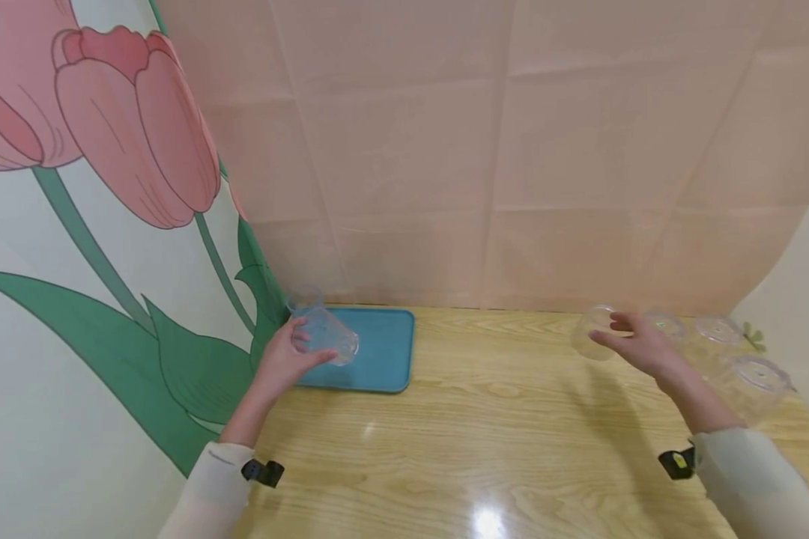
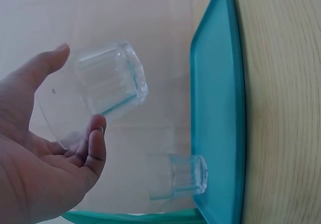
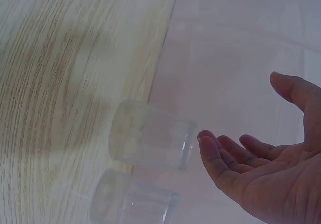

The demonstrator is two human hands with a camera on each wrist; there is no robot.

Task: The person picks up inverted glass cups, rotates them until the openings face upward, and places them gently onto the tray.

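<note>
Left hand: you grip a clear cup over the teal tray, lower left.
Right hand: released, fingers loose beside upturned cups, right.

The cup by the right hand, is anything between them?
Nothing visible. The right hand is open beside the nearest upside-down cup, with only air in the gap; the wrist view shows the fingers just short of it.

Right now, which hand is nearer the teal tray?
Left. The left hand holds a clear cup right over the teal tray at its near-left corner. The right hand is far across the table, reaching toward upside-down cups.
</note>
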